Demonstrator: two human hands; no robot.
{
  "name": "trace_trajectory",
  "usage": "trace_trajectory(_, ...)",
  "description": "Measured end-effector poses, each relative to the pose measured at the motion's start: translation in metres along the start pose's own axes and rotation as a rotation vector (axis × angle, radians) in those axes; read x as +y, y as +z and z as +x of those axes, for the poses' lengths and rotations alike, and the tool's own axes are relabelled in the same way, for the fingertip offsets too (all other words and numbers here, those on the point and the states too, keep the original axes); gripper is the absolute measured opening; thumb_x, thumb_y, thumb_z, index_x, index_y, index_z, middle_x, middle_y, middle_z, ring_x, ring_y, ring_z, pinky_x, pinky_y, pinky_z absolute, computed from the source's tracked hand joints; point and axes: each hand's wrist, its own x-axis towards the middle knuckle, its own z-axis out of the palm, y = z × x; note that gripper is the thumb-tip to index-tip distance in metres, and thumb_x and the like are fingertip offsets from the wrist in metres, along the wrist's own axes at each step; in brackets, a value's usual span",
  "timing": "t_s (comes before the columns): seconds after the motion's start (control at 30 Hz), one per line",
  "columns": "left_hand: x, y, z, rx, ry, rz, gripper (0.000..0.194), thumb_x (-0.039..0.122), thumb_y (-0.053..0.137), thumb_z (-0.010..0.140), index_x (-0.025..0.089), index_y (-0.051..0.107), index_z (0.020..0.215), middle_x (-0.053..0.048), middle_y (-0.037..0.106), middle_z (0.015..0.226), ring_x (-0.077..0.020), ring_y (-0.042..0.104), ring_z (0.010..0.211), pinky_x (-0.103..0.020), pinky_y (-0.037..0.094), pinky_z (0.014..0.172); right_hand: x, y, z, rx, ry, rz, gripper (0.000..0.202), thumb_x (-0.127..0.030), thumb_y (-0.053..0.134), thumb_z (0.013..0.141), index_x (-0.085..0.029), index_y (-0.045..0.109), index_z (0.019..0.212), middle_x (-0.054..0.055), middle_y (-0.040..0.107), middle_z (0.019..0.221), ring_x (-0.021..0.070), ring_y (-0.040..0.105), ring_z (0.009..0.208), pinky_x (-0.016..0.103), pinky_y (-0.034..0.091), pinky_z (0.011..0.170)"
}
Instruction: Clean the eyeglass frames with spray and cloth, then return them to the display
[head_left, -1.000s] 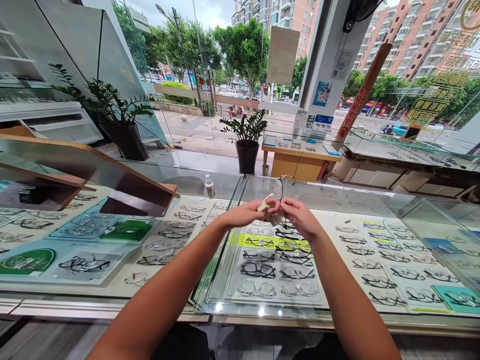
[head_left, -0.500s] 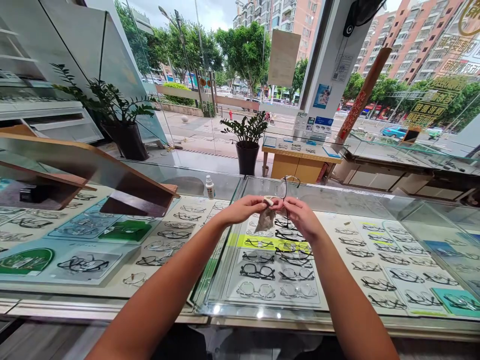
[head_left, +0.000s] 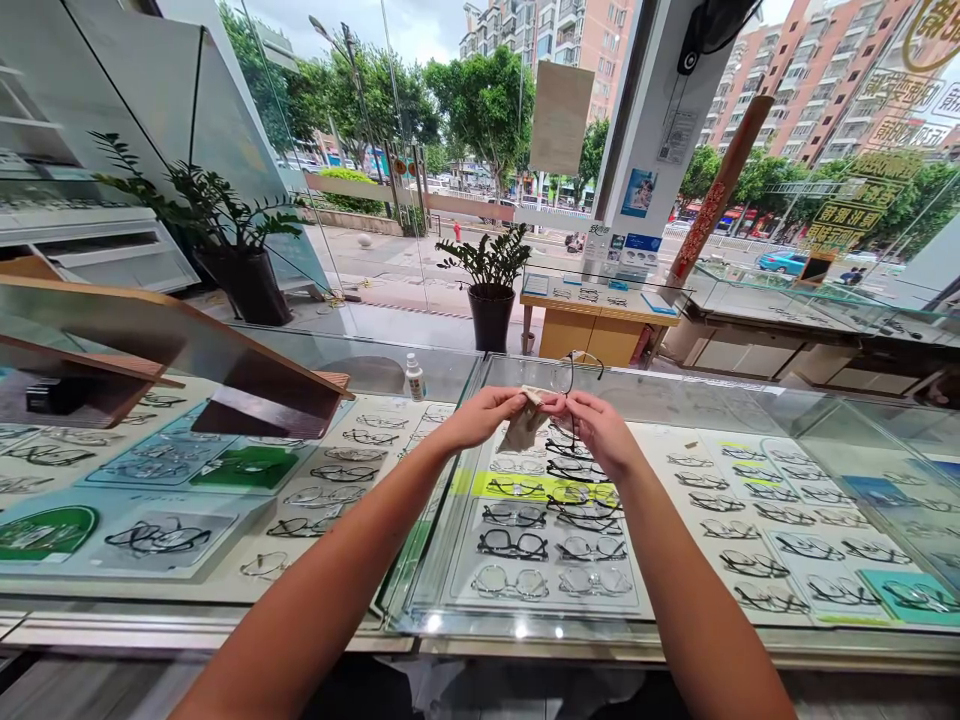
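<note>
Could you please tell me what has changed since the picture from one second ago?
The cloth, bunched against the glasses earlier, now hangs down and leftward below the left hand's fingertips. Nothing was visibly let go: the left hand still grips the cloth, the right hand the glasses. The white bottle stands where it was.

From my remote feed, I see the cloth (head_left: 519,432) has gone from a bunch crammed between both hands a second ago to a loose flap hanging below the left hand's fingertips. My left hand (head_left: 481,415) has risen a little, its thumb and fingers now drawn together. Above the right hand's fingertips, the glasses (head_left: 571,376) have shifted slightly rightward. Far beyond the right hand, the blue car (head_left: 780,262) outside has moved leftward along the street.
</note>
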Motion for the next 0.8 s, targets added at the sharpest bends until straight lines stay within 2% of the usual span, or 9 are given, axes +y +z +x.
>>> trace_trajectory(0.13, 0.0045, 0.0006, 0.0005, 0.071, 0.043, 0.060, 0.050, 0.062, 0.063, 0.095, 0.016, 0.080, 0.106, -0.006, 0.078, 0.097, -0.0233, 0.066, 0.093, -0.031, 0.049, 0.090, -0.0027, -0.0013, -0.0009, 0.023, 0.006, 0.012, 0.032, -0.054, 0.084, 0.083, -0.024, 0.074, 0.080, 0.007, 0.080, 0.116, 0.0262, 0.069, 0.121, 0.045, 0.046, 0.117)
trace_trajectory(0.3, 0.0073, 0.0023, 0.0005, 0.132, 0.051, 0.070, 0.040, 0.054, 0.068, 0.091, 0.015, 0.077, 0.097, -0.005, 0.075, 0.091, -0.0204, 0.063, 0.086, -0.029, 0.047, 0.083, -0.0033, -0.0032, -0.0012, 0.028, -0.015, -0.006, 0.031, -0.054, 0.083, 0.084, -0.024, 0.075, 0.082, 0.006, 0.079, 0.118, 0.0259, 0.070, 0.118, 0.046, 0.045, 0.118)
trace_trajectory(0.37, 0.0065, 0.0035, 0.0000, 0.135, 0.029, 0.033, 0.035, 0.050, 0.073, 0.087, 0.015, 0.075, 0.093, -0.004, 0.072, 0.087, -0.0193, 0.062, 0.083, -0.028, 0.046, 0.079, -0.0022, -0.0027, -0.0011, 0.023, -0.019, -0.007, 0.031, -0.054, 0.083, 0.084, -0.024, 0.075, 0.081, 0.006, 0.079, 0.117, 0.0255, 0.070, 0.117, 0.045, 0.044, 0.118)
trace_trajectory(0.5, 0.0065, 0.0072, -0.0020, 0.091, -0.032, -0.003, 0.030, 0.043, 0.078, 0.083, 0.017, 0.073, 0.098, -0.003, 0.070, 0.087, -0.0177, 0.060, 0.081, -0.026, 0.044, 0.074, 0.0003, 0.0004, -0.0009, 0.027, -0.002, -0.025, 0.032, -0.054, 0.082, 0.084, -0.024, 0.074, 0.081, 0.005, 0.080, 0.108, 0.0245, 0.070, 0.112, 0.043, 0.046, 0.113)
trace_trajectory(0.7, 0.0078, 0.0080, -0.0019, 0.122, -0.016, 0.036, 0.036, 0.051, 0.073, 0.086, 0.015, 0.076, 0.090, -0.003, 0.070, 0.084, -0.0179, 0.059, 0.080, -0.028, 0.045, 0.075, -0.0018, 0.0009, -0.0018, 0.045, -0.046, -0.070, 0.032, -0.056, 0.078, 0.087, -0.024, 0.075, 0.083, 0.007, 0.079, 0.117, 0.0258, 0.067, 0.115, 0.042, 0.046, 0.111)
trace_trajectory(0.8, 0.0082, 0.0073, -0.0005, 0.182, -0.070, -0.023, 0.042, 0.056, 0.075, 0.083, 0.015, 0.077, 0.089, -0.004, 0.070, 0.082, -0.0175, 0.059, 0.076, -0.029, 0.047, 0.071, -0.0026, 0.0002, -0.0024, 0.044, -0.046, -0.092, 0.032, -0.056, 0.077, 0.087, -0.024, 0.074, 0.081, 0.007, 0.078, 0.118, 0.0269, 0.066, 0.116, 0.042, 0.045, 0.109)
